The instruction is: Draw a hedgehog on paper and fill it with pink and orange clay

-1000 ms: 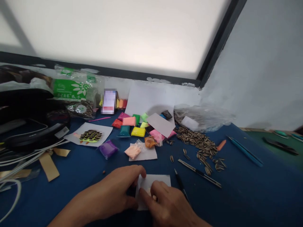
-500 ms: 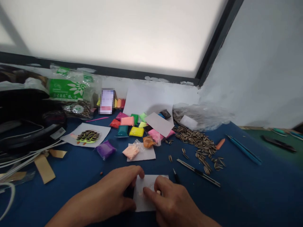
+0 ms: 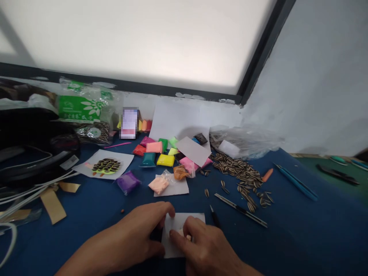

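A small white card [image 3: 176,251] lies on the blue table in front of me. My left hand [image 3: 138,232] rests at the card's left edge, thumb and forefinger apart, the forefinger tip on its upper left corner. My right hand [image 3: 205,245] is closed over the card's right side, its forefinger curled and its thumb pressed towards the middle. Between them shows a bit of pale peach modelling clay [image 3: 189,237], partly hidden by the fingers. Beyond the card lies an opened pack of the same peach clay [image 3: 158,184] on another white card [image 3: 179,189].
Several coloured clay packs surround a yellow one [image 3: 165,160]. A paper with a seed-covered figure [image 3: 107,166] lies left. Sunflower seeds [image 3: 237,168], a utility knife [image 3: 241,211], a pen [image 3: 214,217] and blue tweezers [image 3: 296,182] are to the right. White cables [image 3: 31,186] run at far left.
My right hand has shifted slightly left over the card, its thumb now further towards the left. My left hand stays where it was.
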`<state>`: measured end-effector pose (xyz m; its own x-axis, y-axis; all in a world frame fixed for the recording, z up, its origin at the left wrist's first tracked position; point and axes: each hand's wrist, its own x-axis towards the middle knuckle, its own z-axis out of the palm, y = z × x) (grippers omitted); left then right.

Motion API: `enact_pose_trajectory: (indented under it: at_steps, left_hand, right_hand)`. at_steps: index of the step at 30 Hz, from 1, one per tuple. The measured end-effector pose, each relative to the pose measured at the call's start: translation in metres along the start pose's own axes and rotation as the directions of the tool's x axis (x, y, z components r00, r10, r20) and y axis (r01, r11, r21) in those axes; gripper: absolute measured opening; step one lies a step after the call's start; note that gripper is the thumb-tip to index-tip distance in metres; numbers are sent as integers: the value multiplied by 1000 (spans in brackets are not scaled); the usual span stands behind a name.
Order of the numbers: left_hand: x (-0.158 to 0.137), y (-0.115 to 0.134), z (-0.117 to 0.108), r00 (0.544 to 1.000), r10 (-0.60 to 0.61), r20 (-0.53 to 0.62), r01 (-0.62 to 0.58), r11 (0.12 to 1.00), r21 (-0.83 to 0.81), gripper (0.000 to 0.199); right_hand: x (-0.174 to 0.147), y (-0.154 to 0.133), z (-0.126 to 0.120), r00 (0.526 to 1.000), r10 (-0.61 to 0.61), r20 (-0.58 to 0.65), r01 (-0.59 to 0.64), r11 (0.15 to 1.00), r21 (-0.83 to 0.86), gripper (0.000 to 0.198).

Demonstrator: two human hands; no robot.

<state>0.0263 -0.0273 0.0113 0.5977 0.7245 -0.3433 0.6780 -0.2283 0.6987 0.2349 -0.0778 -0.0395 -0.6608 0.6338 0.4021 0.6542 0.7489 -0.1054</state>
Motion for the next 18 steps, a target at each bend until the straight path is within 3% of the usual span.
enact_pose_trajectory:
  at_steps: [9,14,18]
  left_hand:
    - [0,5,-3,1000,-7,2,7,1000,5,31]
    - [2,0,0,1000,15,6,-15,1000,3,28]
    - [1,-1,0,1000,-17,-5,17,1000,19,32]
  right_hand:
    - [4,-5,8,998,-39,-42,35,995,-90,18]
    - [4,-2,-1,991,-57,-123,51,997,-54,30]
    - [3,-3,-7,988,-101,-117,91,992,-84,24]
